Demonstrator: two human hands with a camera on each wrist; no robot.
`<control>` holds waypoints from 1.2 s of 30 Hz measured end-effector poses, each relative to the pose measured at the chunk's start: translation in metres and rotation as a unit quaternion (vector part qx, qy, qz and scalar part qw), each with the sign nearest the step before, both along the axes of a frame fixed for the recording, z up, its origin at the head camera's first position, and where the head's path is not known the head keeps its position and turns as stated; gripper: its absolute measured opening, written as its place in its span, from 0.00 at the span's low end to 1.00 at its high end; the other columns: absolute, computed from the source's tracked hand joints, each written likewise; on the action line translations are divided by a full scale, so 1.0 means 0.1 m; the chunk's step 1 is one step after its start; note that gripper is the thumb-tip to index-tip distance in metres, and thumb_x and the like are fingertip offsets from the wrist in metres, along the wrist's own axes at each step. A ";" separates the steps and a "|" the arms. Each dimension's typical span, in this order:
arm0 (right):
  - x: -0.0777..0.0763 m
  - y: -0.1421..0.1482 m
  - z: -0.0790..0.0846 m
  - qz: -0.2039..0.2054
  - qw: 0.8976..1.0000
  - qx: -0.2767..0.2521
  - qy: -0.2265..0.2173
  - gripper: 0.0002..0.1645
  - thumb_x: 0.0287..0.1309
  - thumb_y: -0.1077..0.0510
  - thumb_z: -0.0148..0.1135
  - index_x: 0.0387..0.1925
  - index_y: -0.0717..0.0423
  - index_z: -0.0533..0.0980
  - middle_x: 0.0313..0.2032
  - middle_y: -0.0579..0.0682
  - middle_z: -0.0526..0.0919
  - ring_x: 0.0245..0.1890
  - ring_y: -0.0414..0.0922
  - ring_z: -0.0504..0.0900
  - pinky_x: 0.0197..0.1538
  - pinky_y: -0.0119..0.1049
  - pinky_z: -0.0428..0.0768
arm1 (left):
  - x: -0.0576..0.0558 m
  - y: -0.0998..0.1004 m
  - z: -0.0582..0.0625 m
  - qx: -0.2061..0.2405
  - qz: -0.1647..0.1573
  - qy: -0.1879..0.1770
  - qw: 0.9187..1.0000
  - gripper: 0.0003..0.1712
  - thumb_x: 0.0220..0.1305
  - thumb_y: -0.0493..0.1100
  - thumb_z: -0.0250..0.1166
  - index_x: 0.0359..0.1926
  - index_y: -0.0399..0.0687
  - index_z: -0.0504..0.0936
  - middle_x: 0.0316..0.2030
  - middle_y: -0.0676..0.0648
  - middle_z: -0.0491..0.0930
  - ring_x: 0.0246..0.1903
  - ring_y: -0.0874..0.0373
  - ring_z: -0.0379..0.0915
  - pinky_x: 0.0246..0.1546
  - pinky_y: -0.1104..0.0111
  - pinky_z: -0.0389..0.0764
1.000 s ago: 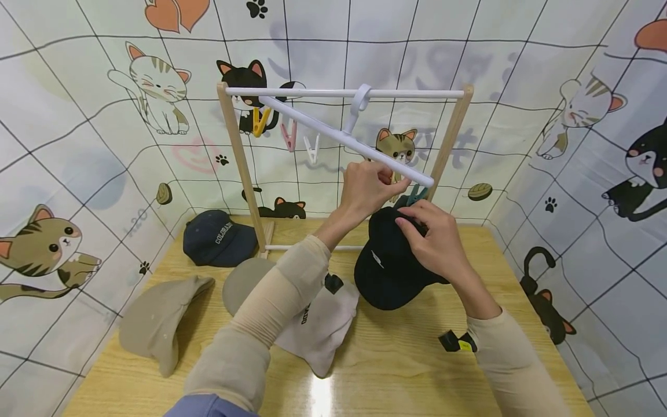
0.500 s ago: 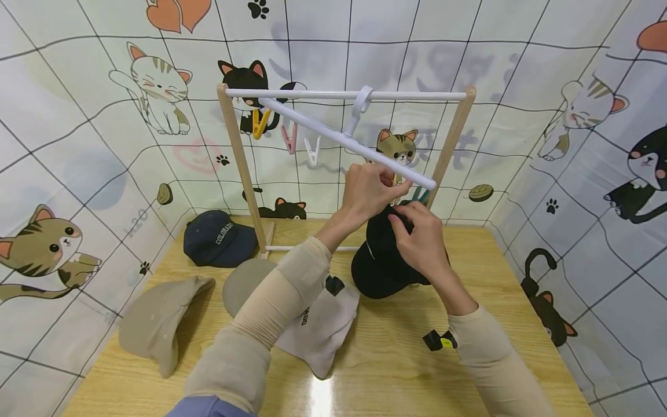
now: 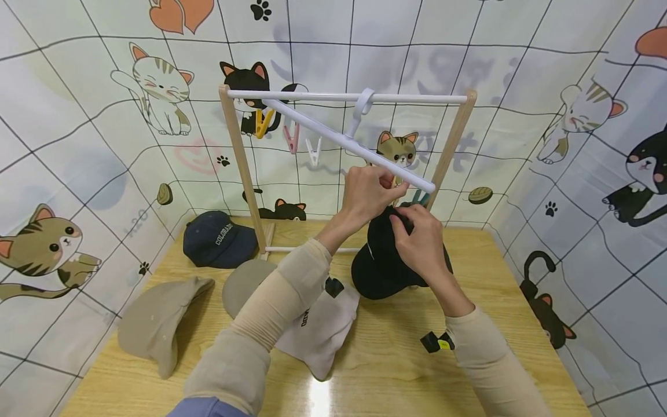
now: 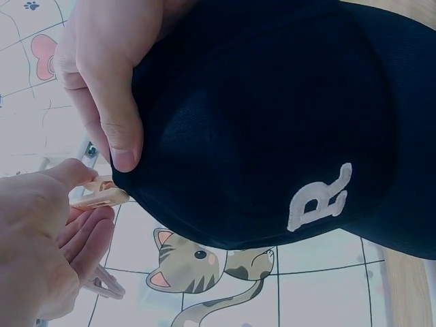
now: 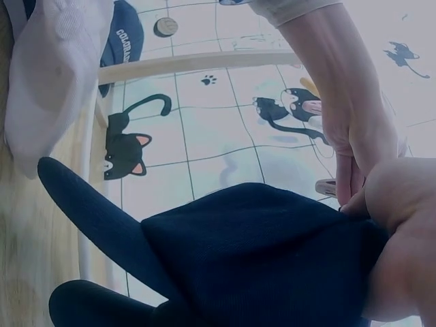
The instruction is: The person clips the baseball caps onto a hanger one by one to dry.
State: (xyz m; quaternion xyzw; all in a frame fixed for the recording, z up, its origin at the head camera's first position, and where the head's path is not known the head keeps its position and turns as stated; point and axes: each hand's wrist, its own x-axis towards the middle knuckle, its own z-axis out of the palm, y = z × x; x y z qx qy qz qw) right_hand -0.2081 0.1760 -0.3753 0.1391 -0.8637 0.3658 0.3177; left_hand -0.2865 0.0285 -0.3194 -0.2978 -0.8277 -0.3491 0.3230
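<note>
My left hand pinches a pale peach clothespin between thumb and fingers under the low end of a white clip hanger. My right hand grips a black cap by the edge of its crown, thumb on the near side. The cap hangs with its brim down, and a white letter R shows on it in the left wrist view. The clothespin's tip is right at the gripped edge of the cap. A teal clothespin on the hanger is just beyond the right fingers.
The tilted hanger hooks over the top bar of a wooden rack. Yellow, pink and white clothespins hang from it. On the table lie a navy cap, a khaki cap and a pale cap.
My right hand has brought the black cap a little left and up, close to the left fingers. In the last half second both hands have barely moved.
</note>
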 end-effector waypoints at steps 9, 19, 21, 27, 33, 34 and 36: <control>0.00 0.00 -0.01 -0.013 1.000 -0.007 -0.008 0.12 0.76 0.62 0.70 0.50 0.70 0.90 0.39 0.63 0.88 0.31 0.56 0.82 0.38 0.39 0.71 | 0.00 0.00 -0.02 -0.003 0.000 0.004 1.000 0.24 0.72 0.48 0.79 0.20 0.44 0.85 0.19 0.47 0.87 0.17 0.56 0.75 0.23 0.79 0.53; -0.02 0.00 0.00 -0.023 1.000 -0.012 0.009 0.11 0.74 0.62 0.72 0.48 0.69 0.90 0.38 0.64 0.90 0.31 0.57 0.85 0.37 0.38 0.73 | 0.01 0.00 -0.01 -0.004 0.000 0.004 1.000 0.23 0.72 0.47 0.79 0.20 0.44 0.86 0.21 0.46 0.89 0.18 0.54 0.79 0.23 0.79 0.53; -0.03 0.00 0.00 -0.024 1.000 -0.012 0.012 0.11 0.74 0.62 0.72 0.47 0.69 0.90 0.39 0.64 0.91 0.31 0.57 0.86 0.37 0.37 0.73 | 0.01 0.00 0.00 -0.004 0.000 0.004 1.000 0.23 0.72 0.47 0.78 0.20 0.44 0.86 0.21 0.46 0.89 0.18 0.54 0.78 0.23 0.79 0.53; -0.03 0.00 0.01 -0.026 0.999 -0.014 0.022 0.11 0.73 0.62 0.73 0.46 0.69 0.90 0.38 0.65 0.91 0.29 0.57 0.86 0.36 0.35 0.72 | 0.01 0.00 0.00 -0.004 -0.003 0.005 1.000 0.23 0.73 0.47 0.78 0.21 0.44 0.87 0.21 0.46 0.89 0.19 0.54 0.79 0.23 0.79 0.54; -0.03 -0.01 0.02 -0.033 0.999 -0.020 0.019 0.11 0.73 0.62 0.74 0.46 0.69 0.90 0.37 0.64 0.90 0.29 0.57 0.86 0.36 0.34 0.72 | 0.01 0.00 -0.01 -0.004 -0.006 0.007 1.000 0.23 0.73 0.47 0.78 0.21 0.44 0.86 0.21 0.46 0.88 0.19 0.54 0.78 0.24 0.78 0.55; -0.02 -0.01 0.02 -0.033 0.999 -0.021 0.019 0.11 0.73 0.62 0.74 0.46 0.69 0.90 0.37 0.64 0.90 0.29 0.57 0.87 0.36 0.34 0.72 | 0.01 0.00 -0.01 -0.004 -0.006 0.007 1.000 0.23 0.73 0.47 0.78 0.20 0.44 0.86 0.21 0.46 0.88 0.19 0.54 0.78 0.24 0.78 0.55; -0.02 -0.01 0.02 -0.034 0.999 -0.022 0.019 0.11 0.73 0.62 0.74 0.46 0.69 0.90 0.37 0.64 0.91 0.30 0.57 0.87 0.36 0.33 0.72 | 0.02 -0.01 -0.01 -0.004 -0.005 0.008 1.000 0.23 0.73 0.47 0.78 0.20 0.44 0.86 0.21 0.46 0.88 0.18 0.54 0.79 0.24 0.78 0.55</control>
